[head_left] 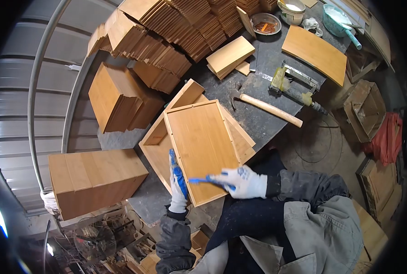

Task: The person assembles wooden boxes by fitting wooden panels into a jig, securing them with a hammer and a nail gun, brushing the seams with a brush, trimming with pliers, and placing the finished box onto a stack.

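Blue-and-white-gloved left hand (pixel 178 185) lies straight-fingered along rectangular tan wooden tray (pixel 203 137) rim; similarly gloved right hand (pixel 243 181) extends over open interior, both grips indeterminable.

A scuffed dark-grey worktop (pixel 258 125) carries a wooden-handled claw hammer (pixel 271 110), a yellow-and-silver nail gun (pixel 301 76), a broad tan wooden board (pixel 314 54), an open pale-wood box (pixel 185 96) and stacked flat brown wooden panels (pixel 107 98).

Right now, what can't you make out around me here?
All in the head view:
Framed panel: underside turned from the camera.
Wooden box beneath: middle covered by the panel.
Right hand: fingertips blurred; lettering too small to read.
Board stacks: far ends cut off by the top edge.
Metal bowl: contents too small to count.
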`<move>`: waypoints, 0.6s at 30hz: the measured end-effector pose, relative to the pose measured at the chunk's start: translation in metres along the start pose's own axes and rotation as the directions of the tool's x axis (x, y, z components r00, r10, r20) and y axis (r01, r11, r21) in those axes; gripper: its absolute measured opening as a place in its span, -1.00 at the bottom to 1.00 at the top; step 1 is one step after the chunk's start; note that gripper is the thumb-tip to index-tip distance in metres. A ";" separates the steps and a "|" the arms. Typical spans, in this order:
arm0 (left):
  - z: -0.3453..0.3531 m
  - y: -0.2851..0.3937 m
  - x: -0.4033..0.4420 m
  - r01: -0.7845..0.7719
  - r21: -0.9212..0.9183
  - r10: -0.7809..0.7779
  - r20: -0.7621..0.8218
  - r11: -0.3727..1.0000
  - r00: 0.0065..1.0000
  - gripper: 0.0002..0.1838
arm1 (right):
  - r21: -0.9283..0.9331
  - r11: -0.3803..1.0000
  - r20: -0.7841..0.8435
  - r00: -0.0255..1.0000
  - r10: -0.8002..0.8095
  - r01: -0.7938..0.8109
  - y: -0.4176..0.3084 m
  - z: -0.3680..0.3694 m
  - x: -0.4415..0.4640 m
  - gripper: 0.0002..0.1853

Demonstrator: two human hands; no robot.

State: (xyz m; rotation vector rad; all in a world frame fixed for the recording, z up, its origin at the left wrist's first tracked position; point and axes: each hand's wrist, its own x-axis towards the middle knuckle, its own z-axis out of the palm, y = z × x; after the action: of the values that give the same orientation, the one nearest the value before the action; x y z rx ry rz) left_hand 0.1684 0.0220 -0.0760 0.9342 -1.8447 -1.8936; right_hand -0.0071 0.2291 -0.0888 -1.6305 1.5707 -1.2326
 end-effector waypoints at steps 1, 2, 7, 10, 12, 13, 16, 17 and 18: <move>0.001 0.001 0.000 0.000 0.008 0.000 0.003 1.000 1.000 -0.24 | -0.009 0.999 -0.099 0.995 0.035 -0.036 0.007 -0.008 0.017 -0.45; 0.005 0.001 -0.008 -0.002 0.015 0.001 0.005 1.000 1.000 -0.25 | -0.015 0.997 -0.196 0.978 0.067 -0.072 0.013 -0.017 0.034 -0.45; 0.005 0.011 -0.011 -0.039 0.061 0.039 0.003 0.997 0.999 -0.27 | -0.128 0.987 -0.154 0.985 0.078 -0.098 0.016 -0.014 0.044 -0.45; 0.007 0.012 -0.006 -0.053 0.077 0.055 -0.019 0.996 0.998 -0.28 | -0.142 0.990 -0.049 0.999 -0.009 0.002 0.013 -0.022 0.023 -0.44; 0.007 0.012 -0.008 -0.042 0.088 0.045 -0.028 0.995 0.999 -0.29 | -0.136 0.990 0.010 0.999 -0.037 0.038 0.017 -0.021 0.023 -0.43; 0.010 0.012 -0.009 -0.037 0.094 0.040 -0.030 0.995 0.999 -0.29 | -0.166 0.986 -0.083 0.996 -0.024 0.010 0.027 -0.020 0.039 -0.42; 0.015 0.016 -0.008 -0.044 0.117 0.048 -0.033 0.992 0.998 -0.31 | -0.228 0.973 -0.267 0.964 -0.020 -0.043 0.033 -0.022 0.061 -0.40; 0.015 0.018 -0.006 -0.050 0.124 0.054 -0.029 0.991 0.998 -0.31 | -0.213 0.977 -0.202 0.979 -0.033 -0.011 0.025 -0.019 0.045 -0.38; 0.015 0.018 -0.006 -0.056 0.118 0.059 -0.028 0.991 0.998 -0.31 | -0.196 0.980 -0.136 0.990 -0.045 0.018 0.018 -0.015 0.028 -0.37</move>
State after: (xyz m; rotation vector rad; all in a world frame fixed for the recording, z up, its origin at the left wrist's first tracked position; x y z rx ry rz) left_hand 0.1589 0.0355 -0.0579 0.9320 -1.9608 -1.7428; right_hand -0.0314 0.2019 -0.0921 -1.7273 1.8077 -1.2671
